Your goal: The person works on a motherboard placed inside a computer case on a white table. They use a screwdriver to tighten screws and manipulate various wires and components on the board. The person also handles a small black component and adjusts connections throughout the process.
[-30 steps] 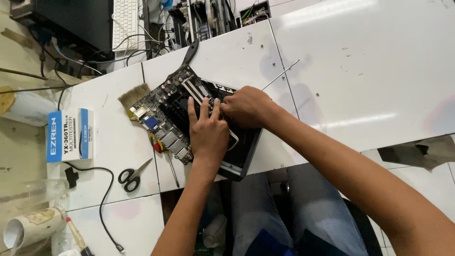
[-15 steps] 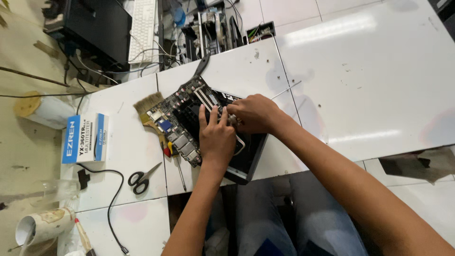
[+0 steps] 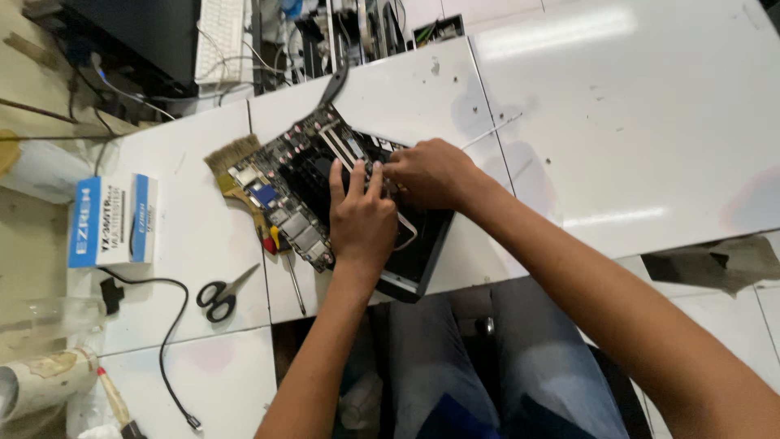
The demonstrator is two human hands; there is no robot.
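Note:
A dark computer mainboard (image 3: 288,175) with ports along its near-left edge lies tilted on a black tray (image 3: 422,248) at the white table's front edge. My left hand (image 3: 360,215) rests flat on the board with its fingers spread and pointing away from me. My right hand (image 3: 431,172) is curled, its fingertips pressing on a part near the board's far right side, just beside my left fingertips. What the right fingers pinch is hidden.
A paintbrush (image 3: 231,171) and a screwdriver (image 3: 284,260) lie left of the board. Black-handled scissors (image 3: 221,294), a blue-and-white box (image 3: 110,219) and a black cable (image 3: 166,341) are further left. A keyboard (image 3: 221,36) and tangled cables sit at the back.
My head has shifted, so the board sits a little further right and lower in view. Both hands stay on the board; the left fingers have spread slightly.

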